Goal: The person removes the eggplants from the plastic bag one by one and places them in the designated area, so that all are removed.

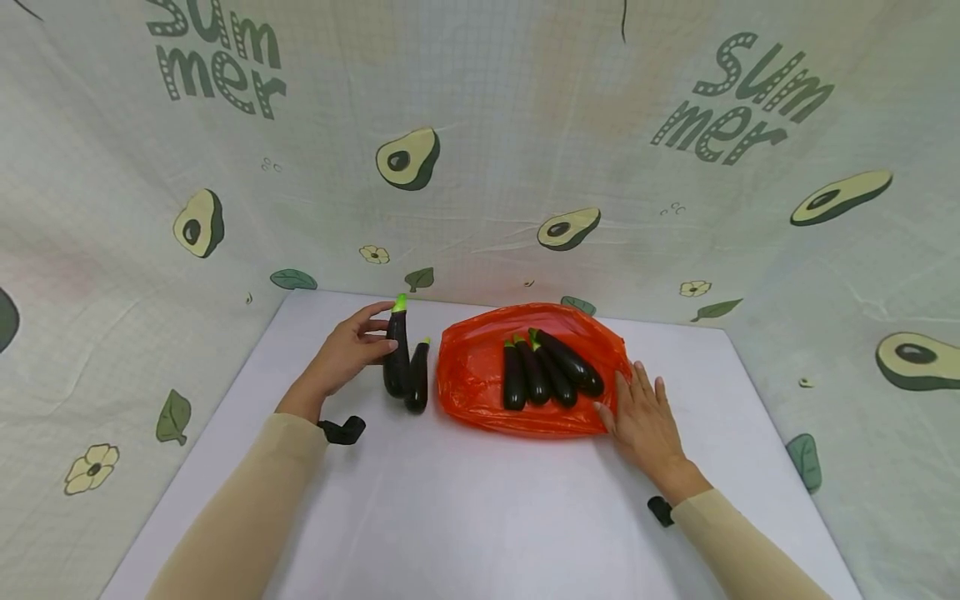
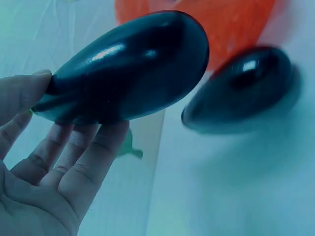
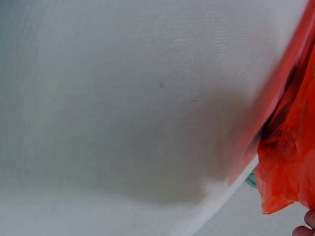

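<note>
My left hand (image 1: 356, 350) pinches a dark purple eggplant (image 1: 396, 358) between thumb and fingers, near its green stem. In the left wrist view this eggplant (image 2: 133, 69) is tilted, its broad end away from the palm. Just right of it, a second eggplant (image 1: 417, 379) lies on the table. A red plastic bag (image 1: 472, 400), spread wide, holds several eggplants (image 1: 536, 371) side by side. At the bag's right edge my right hand (image 1: 641, 417) rests with straight fingers. Only a bit of the right fingers (image 3: 306, 228) shows beside the bag (image 3: 290, 167) in the right wrist view.
Everything lies on a white table (image 1: 480, 517). A pale cloth (image 1: 480, 183) printed with avocados, leaves and lettering rises behind it and along both sides. Black straps (image 1: 343, 431) are worn at the wrists.
</note>
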The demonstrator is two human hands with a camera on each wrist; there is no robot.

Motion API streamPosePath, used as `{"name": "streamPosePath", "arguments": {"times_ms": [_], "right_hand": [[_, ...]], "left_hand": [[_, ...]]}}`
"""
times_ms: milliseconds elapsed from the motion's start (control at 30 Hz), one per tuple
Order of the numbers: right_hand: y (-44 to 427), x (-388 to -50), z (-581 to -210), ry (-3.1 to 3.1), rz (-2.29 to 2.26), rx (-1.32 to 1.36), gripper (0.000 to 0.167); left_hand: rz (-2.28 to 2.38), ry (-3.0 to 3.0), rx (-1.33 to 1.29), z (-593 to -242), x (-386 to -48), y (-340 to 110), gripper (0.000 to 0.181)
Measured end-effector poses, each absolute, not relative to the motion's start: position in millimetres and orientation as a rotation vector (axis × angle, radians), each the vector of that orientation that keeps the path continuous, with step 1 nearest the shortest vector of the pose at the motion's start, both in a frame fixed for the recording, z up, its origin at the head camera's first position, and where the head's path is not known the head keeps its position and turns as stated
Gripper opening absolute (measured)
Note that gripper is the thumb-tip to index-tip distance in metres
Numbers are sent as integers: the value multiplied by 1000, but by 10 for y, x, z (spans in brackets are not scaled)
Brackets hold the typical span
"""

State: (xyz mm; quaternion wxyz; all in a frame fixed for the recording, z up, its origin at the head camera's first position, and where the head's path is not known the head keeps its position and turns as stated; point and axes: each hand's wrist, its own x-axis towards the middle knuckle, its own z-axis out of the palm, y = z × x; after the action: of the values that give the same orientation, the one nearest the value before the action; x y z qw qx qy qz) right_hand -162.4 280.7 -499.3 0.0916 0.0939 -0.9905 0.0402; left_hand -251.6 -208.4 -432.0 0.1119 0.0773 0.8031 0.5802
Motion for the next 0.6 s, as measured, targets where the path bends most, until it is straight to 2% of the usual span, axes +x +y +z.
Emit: {"name": "streamPosePath", "arguments": {"times_ms": [600], "right_hand": [[2817,-1616,-5005,-2932,96,290,76]], "left_hand": [[1580,2387,162,-4476,-2672,-2338,73]]}}
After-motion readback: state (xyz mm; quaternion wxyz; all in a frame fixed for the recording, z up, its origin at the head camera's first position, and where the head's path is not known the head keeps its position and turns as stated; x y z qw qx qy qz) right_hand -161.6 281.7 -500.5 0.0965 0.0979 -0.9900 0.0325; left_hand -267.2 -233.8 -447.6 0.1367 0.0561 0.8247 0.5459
